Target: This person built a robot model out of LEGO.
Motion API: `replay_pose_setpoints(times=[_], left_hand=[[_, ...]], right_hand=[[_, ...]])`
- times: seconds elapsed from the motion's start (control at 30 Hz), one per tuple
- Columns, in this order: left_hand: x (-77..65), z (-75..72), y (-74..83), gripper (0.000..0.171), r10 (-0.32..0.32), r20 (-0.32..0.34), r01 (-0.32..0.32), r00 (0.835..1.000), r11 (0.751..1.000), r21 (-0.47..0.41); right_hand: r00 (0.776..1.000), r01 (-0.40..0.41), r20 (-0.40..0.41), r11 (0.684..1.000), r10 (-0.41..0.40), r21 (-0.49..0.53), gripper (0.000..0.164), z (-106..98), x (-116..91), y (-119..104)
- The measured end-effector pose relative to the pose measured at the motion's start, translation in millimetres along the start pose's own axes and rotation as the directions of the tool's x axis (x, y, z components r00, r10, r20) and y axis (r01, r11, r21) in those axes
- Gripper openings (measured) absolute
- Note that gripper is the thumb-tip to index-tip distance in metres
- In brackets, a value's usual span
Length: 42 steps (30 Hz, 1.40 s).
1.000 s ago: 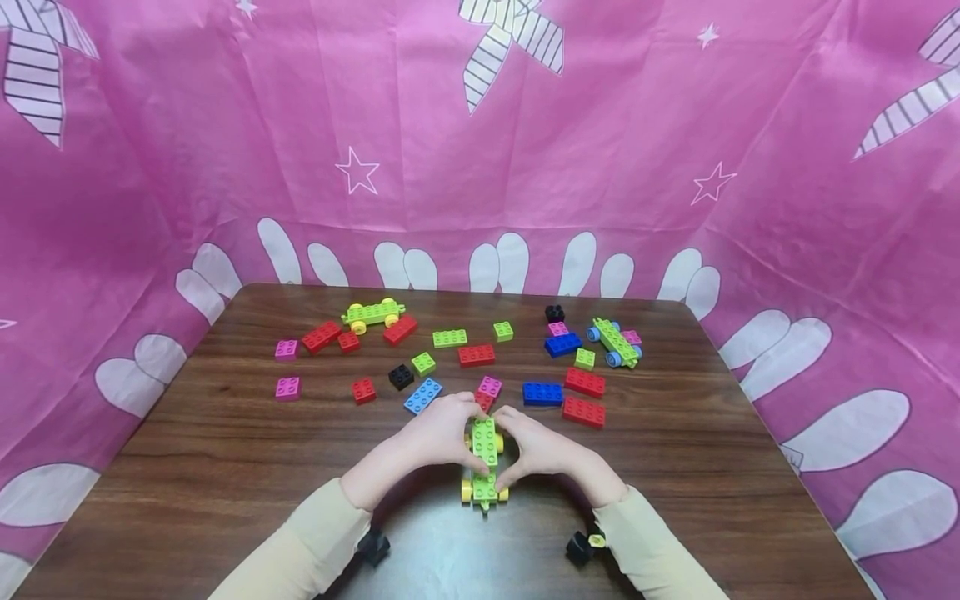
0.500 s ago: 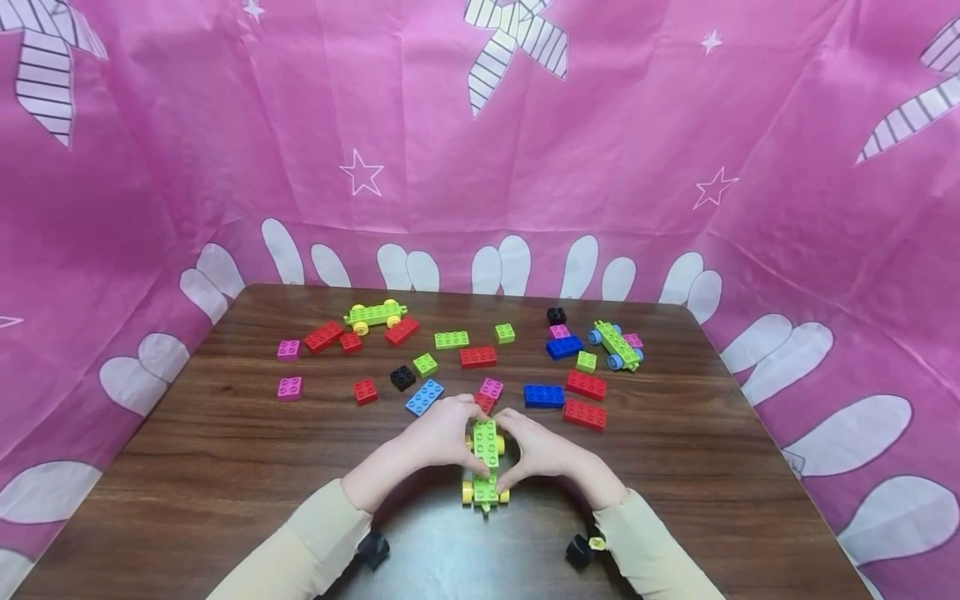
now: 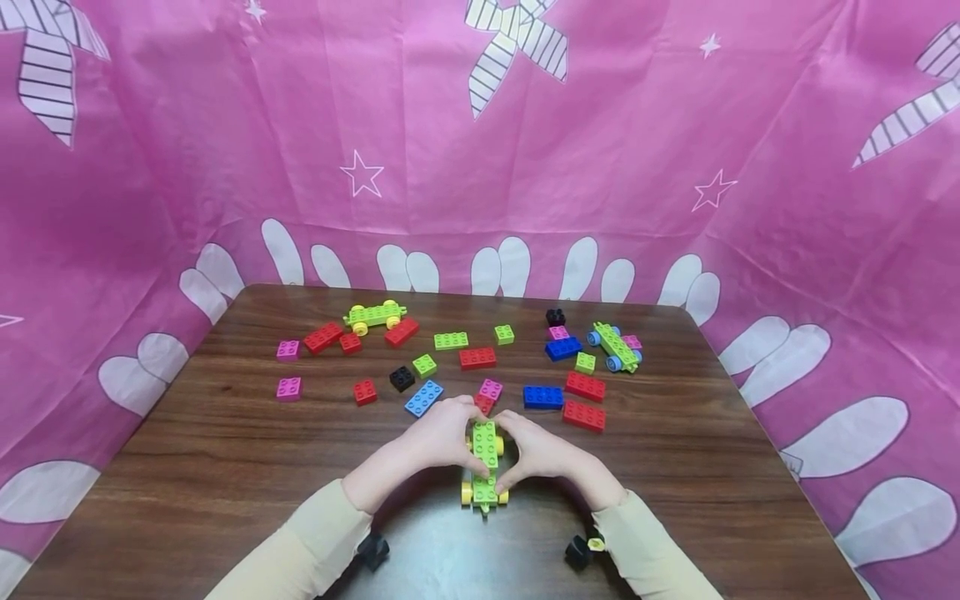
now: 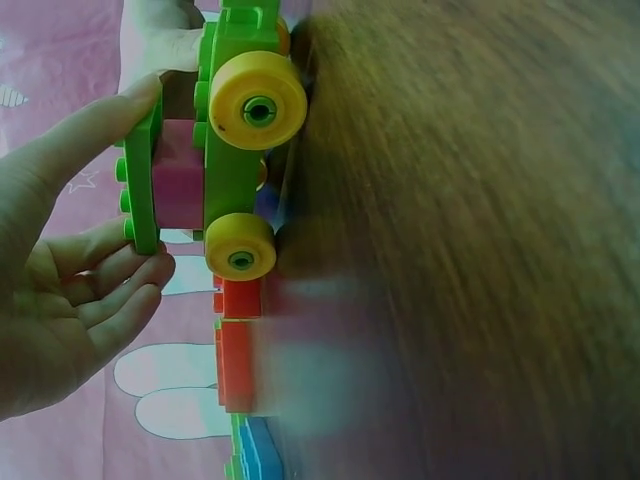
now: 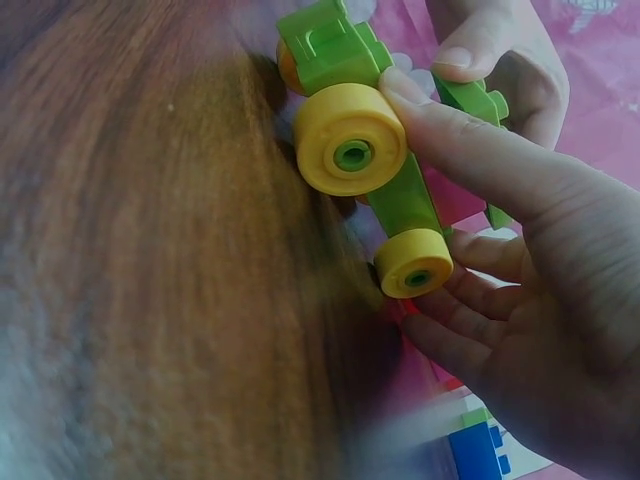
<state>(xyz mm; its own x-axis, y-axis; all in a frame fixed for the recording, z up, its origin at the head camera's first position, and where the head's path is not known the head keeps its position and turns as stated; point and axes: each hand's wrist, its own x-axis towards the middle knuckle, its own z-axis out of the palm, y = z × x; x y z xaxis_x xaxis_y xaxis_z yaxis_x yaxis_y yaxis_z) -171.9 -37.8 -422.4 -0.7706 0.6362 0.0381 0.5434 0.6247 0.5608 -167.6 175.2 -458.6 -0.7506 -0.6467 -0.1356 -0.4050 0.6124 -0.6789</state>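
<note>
One flat lime-green plastic brick [image 3: 486,446] was pinched by the left hand [image 3: 447,435]; the right hand [image 3: 542,447] gripped, likely to steady, the yellow-wheeled green plastic chassis [image 3: 484,497] between the brown wooden table [image 3: 697,467]'s side edges.

Couldn't spot the pink block [image 4: 180,178] from the head cam, buried under the green brick [image 3: 485,446]. Lost both sleeves [image 3: 300,542] past the bottom edge. Barely caught a far wheel [image 5: 289,68] in the right wrist cam, mostly behind the green base [image 5: 408,205]. Got mostly blur for the counter [image 5: 170,280] there, plus a cut-off blue brick [image 5: 474,455].
</note>
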Motion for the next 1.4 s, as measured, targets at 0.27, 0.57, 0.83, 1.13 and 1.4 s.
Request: replay_pose_setpoints(times=[0.27, 0.57, 0.83, 1.13, 1.4], left_hand=[[0.9, 0.8, 0.0, 0.065, -0.019, 0.007, 0.019, 1.0, 1.0, 0.015], [1.3, 0.5, 3.0, 0.063, 0.006, -0.016, -0.006, 1.0, 0.999, 0.046], [1.6, -0.8, 7.2, 0.062, -0.029, -0.015, 0.029, 0.999, 0.998, 0.056], [1.3, -1.9, 9.1, 0.061, -0.039, -0.01, 0.039, 0.999, 0.998, 0.046], [-0.3, -0.4, 8.5, 0.064, -0.04, -0.015, 0.041, 0.999, 0.998, 0.043]], right_hand=[[0.999, 0.031, -0.014, 0.999, -0.032, -0.037, 0.084, 1.0, -0.3, 0.6], [1.0, 0.016, -0.007, 0.999, -0.016, -0.036, 0.084, -0.2, -0.6, -0.3], [1.0, 0.025, -0.007, 0.999, -0.026, -0.033, 0.084, -0.5, 0.3, 0.8], [1.0, 0.03, -0.002, 0.999, -0.03, -0.019, 0.083, 0.4, 0.4, 1.3], [1.0, 0.028, 0.0, 0.999, -0.028, -0.017, 0.083, 0.1, 0.4, 1.3]])
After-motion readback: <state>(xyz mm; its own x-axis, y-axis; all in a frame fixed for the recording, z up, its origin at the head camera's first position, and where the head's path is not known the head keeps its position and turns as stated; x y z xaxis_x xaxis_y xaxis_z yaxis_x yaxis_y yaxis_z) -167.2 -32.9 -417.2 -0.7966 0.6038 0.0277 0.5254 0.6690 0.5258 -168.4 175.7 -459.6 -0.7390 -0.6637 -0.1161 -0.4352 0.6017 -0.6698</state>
